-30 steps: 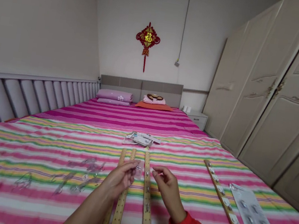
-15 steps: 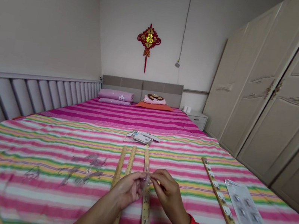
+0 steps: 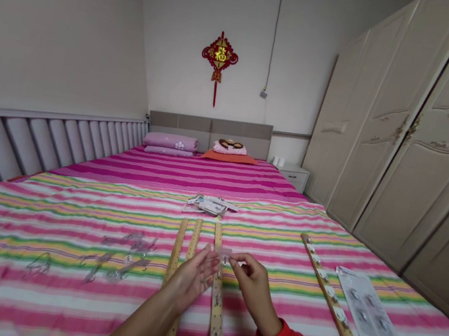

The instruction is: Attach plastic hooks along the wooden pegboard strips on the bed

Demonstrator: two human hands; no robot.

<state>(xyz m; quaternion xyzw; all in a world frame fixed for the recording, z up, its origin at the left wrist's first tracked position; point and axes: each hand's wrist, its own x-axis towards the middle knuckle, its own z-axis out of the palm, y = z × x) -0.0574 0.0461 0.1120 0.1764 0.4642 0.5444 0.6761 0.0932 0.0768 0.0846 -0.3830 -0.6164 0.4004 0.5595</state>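
Note:
Between the fingertips of my right hand (image 3: 252, 281) is a small clear adhesive hook (image 3: 225, 254), a see-through square with a bit of metal on it. My left hand (image 3: 192, 277) is open just to its left, palm turned inward and fingers apart; whether its fingertips touch the clear piece I cannot tell. Below both hands lies a perforated wooden strip (image 3: 216, 331) with several small metal hooks along it. Two more wooden strips (image 3: 175, 251) lie to the left, partly covered by my left forearm.
Loose clear hooks (image 3: 133, 243) lie scattered on the striped bedsheet (image 3: 36, 303) at left. At right are a wooden strip with white-backed hooks (image 3: 330, 291) and a blister pack (image 3: 371, 316). Further back sits a pile of packaging (image 3: 210, 205).
My left hand's fingers have come off the clear hook and spread apart. My right hand keeps the hook, now held slightly higher. The view has shifted slightly.

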